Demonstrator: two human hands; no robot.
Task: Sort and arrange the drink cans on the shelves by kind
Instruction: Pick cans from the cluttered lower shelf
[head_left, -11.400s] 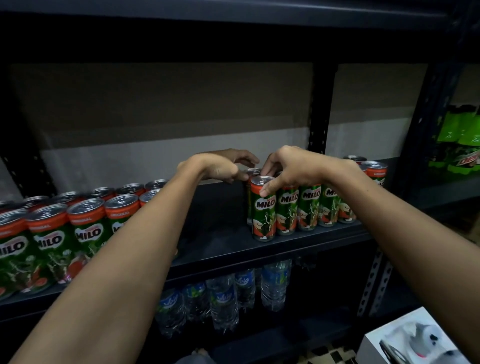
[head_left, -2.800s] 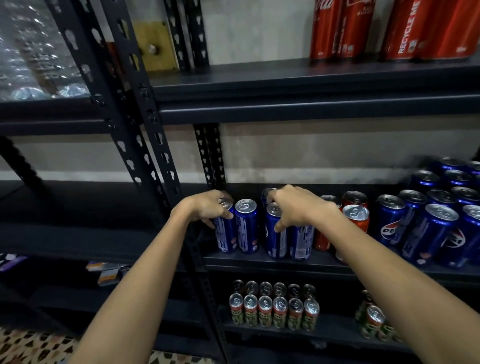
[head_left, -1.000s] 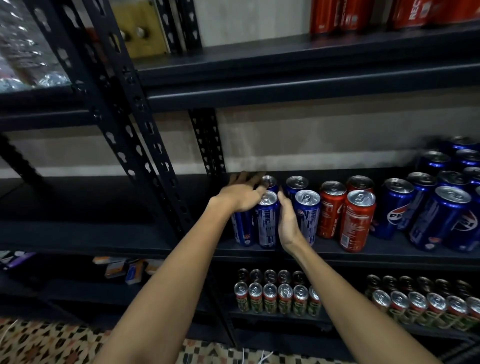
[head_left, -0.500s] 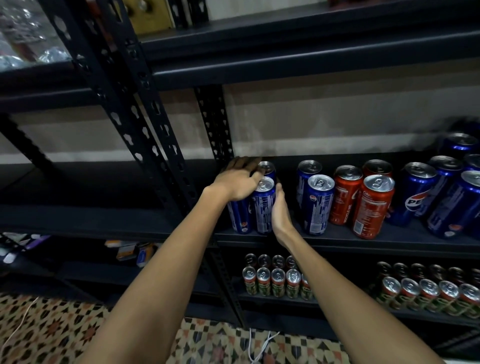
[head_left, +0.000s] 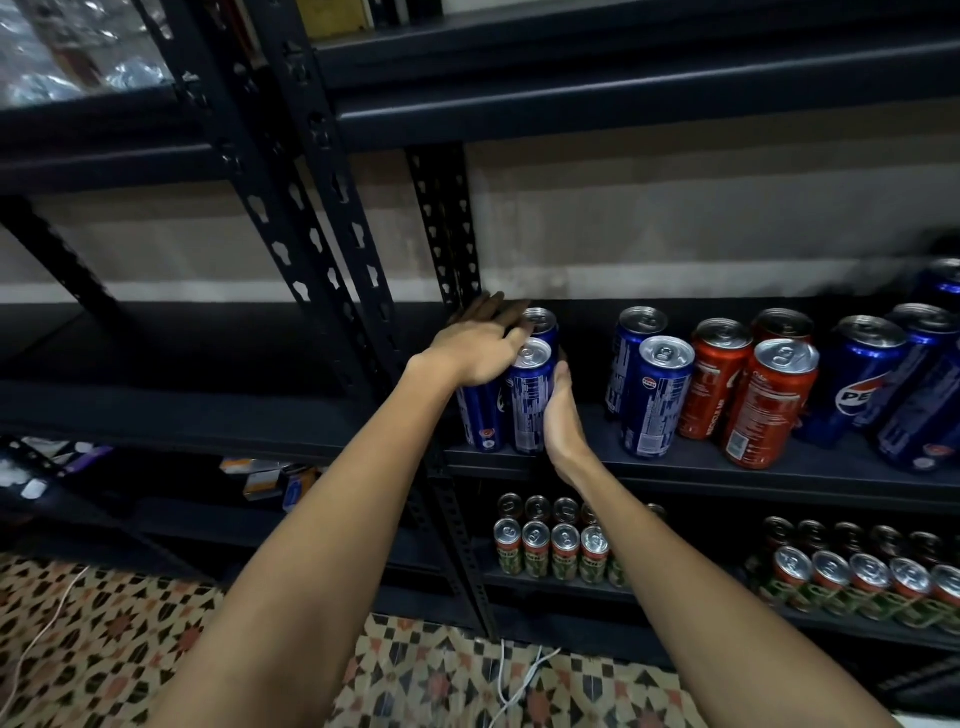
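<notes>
We see tall blue Pepsi cans (silver tops) standing at the shelf's left end; our left hand lies flat on them, our right hand presses flat beside.

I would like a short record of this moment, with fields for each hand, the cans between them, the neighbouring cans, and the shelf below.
left hand: left hand lies open over the tops of the tall blue cans at the shelf's left end
right hand: right hand flat against that group's right side, fingers straight
neighbouring cans: two more tall blue cans stand apart to the right, then red cans
shelf: dark metal shelf
shelf below: small green cans with silver tops in rows
</notes>
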